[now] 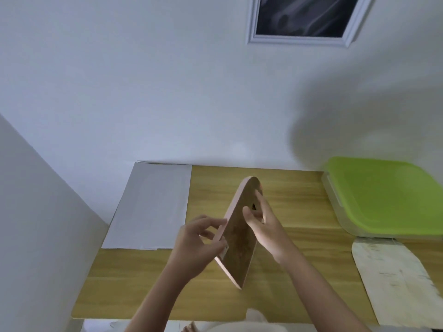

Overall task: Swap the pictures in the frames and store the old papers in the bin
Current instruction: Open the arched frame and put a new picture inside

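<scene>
The right hand (pixel 260 224) lies flat against the brown back of a pink picture frame (pixel 239 238), fingers stretched up along the board and thumb pressed on it near a small dark hook. The left hand (pixel 199 240) is half curled at the frame's left edge, its fingertips (pixel 221 222) pinching the pink rim — a small pale tab shows just below them. Between the two hands the frame is held up off the table, tilted, its back towards the camera and its lower corner pointing down at the wood.

Below it is a yellow wooden table (pixel 143 283). To the left, well apart from the frame, white paper (pixel 153 207) lies flat on the table by the wall. To the right at the back sits a clear bin with a green lid (pixel 383 195), the lid shut — and in front of it, at the table's right edge, lies a pale, worn sheet (pixel 393 279) with faint marks too blurred to read. High on the white wall hangs another picture in a white frame (pixel 309 17), dark inside.
</scene>
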The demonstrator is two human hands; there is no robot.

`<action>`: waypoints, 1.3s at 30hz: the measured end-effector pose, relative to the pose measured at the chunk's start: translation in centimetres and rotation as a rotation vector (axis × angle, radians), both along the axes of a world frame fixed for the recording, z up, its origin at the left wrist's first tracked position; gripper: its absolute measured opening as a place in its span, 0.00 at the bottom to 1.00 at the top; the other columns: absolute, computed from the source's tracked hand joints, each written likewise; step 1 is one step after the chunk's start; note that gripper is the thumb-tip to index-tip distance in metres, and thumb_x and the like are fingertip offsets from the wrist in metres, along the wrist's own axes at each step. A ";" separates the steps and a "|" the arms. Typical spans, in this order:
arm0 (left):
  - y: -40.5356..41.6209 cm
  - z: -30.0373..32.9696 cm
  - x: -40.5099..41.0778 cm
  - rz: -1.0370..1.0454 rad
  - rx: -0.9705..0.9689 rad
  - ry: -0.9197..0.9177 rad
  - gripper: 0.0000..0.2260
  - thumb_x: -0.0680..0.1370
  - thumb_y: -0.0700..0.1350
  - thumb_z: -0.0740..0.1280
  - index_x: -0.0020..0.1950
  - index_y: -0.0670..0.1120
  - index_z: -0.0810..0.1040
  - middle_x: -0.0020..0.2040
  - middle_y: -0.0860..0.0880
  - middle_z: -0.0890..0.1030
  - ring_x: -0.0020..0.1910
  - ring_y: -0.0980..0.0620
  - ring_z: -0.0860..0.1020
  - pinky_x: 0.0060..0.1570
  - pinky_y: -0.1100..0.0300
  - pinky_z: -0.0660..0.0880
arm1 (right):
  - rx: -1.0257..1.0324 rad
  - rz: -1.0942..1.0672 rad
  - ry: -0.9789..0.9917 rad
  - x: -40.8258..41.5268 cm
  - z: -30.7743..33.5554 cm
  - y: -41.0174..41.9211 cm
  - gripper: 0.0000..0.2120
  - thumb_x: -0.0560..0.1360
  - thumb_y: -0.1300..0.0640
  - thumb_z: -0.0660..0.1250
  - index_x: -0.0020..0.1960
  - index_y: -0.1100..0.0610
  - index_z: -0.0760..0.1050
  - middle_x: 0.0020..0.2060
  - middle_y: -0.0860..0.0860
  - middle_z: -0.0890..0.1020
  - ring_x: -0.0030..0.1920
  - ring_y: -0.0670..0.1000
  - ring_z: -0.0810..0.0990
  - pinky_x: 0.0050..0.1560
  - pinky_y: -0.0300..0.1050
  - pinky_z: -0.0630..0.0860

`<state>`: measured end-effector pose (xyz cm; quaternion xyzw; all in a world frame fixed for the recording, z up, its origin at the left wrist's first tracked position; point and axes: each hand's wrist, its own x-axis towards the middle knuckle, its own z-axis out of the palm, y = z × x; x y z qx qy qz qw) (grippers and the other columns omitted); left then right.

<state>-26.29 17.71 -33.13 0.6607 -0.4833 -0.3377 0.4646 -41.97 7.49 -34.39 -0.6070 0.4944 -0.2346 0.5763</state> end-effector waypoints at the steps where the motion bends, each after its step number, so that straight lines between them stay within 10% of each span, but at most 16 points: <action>1: 0.0 0.5 -0.6 0.001 -0.025 -0.032 0.14 0.67 0.39 0.75 0.49 0.54 0.83 0.45 0.57 0.81 0.40 0.60 0.79 0.37 0.67 0.76 | -0.018 -0.015 -0.037 0.3 0.8 -0.2 0.39 0.66 0.32 0.64 0.72 0.33 0.50 0.66 0.48 0.72 0.63 0.49 0.74 0.62 0.52 0.74; 6: -0.3 1.3 -2.8 -0.031 -0.212 -0.221 0.17 0.64 0.42 0.73 0.51 0.54 0.83 0.46 0.61 0.80 0.40 0.59 0.79 0.35 0.62 0.78 | -0.092 -0.062 -0.168 0.5 3.2 -1.0 0.31 0.73 0.48 0.69 0.67 0.27 0.56 0.67 0.52 0.71 0.64 0.54 0.74 0.44 0.49 0.82; 12: -1.5 1.1 -3.1 -0.129 -0.343 -0.412 0.16 0.66 0.45 0.72 0.53 0.50 0.82 0.47 0.58 0.80 0.42 0.61 0.78 0.37 0.59 0.78 | -0.208 -0.261 -0.203 0.9 3.0 -1.4 0.34 0.71 0.59 0.68 0.64 0.28 0.59 0.67 0.51 0.71 0.64 0.54 0.74 0.57 0.60 0.77; 18: -3.0 0.0 0.9 0.129 -0.205 -0.307 0.23 0.66 0.62 0.69 0.58 0.55 0.78 0.62 0.53 0.71 0.62 0.56 0.67 0.62 0.57 0.65 | -0.194 -0.402 -0.304 0.3 4.4 -1.9 0.32 0.75 0.69 0.64 0.67 0.39 0.59 0.60 0.54 0.76 0.54 0.53 0.80 0.52 0.55 0.80; 21: -3.8 0.5 4.4 0.221 -0.091 -0.120 0.18 0.71 0.53 0.72 0.59 0.55 0.76 0.62 0.55 0.70 0.64 0.54 0.69 0.65 0.56 0.66 | -0.257 -0.424 -0.320 0.3 5.6 -2.6 0.30 0.76 0.68 0.63 0.68 0.40 0.59 0.55 0.54 0.78 0.49 0.50 0.82 0.46 0.48 0.80; 26: -5.2 3.2 7.5 0.167 -0.167 0.096 0.15 0.75 0.38 0.68 0.57 0.54 0.77 0.51 0.52 0.81 0.40 0.54 0.80 0.37 0.69 0.75 | -0.313 -0.422 -0.378 1.3 7.7 -3.6 0.29 0.77 0.69 0.61 0.67 0.42 0.59 0.54 0.53 0.79 0.45 0.40 0.82 0.42 0.36 0.76; 32: -6.3 8.4 11.5 0.100 -0.319 0.095 0.24 0.69 0.38 0.75 0.62 0.54 0.76 0.53 0.46 0.80 0.44 0.41 0.80 0.45 0.56 0.81 | -0.482 -0.337 -0.505 3.9 13.9 -5.6 0.27 0.77 0.68 0.61 0.67 0.41 0.65 0.53 0.53 0.81 0.46 0.45 0.82 0.40 0.37 0.77; 39: -9.2 19.3 18.5 0.117 -0.571 -0.046 0.31 0.65 0.38 0.77 0.62 0.61 0.74 0.52 0.47 0.78 0.40 0.51 0.80 0.39 0.62 0.80 | -0.649 0.012 -0.524 10.0 25.9 -9.5 0.29 0.79 0.58 0.59 0.70 0.30 0.57 0.62 0.47 0.77 0.56 0.49 0.80 0.56 0.57 0.79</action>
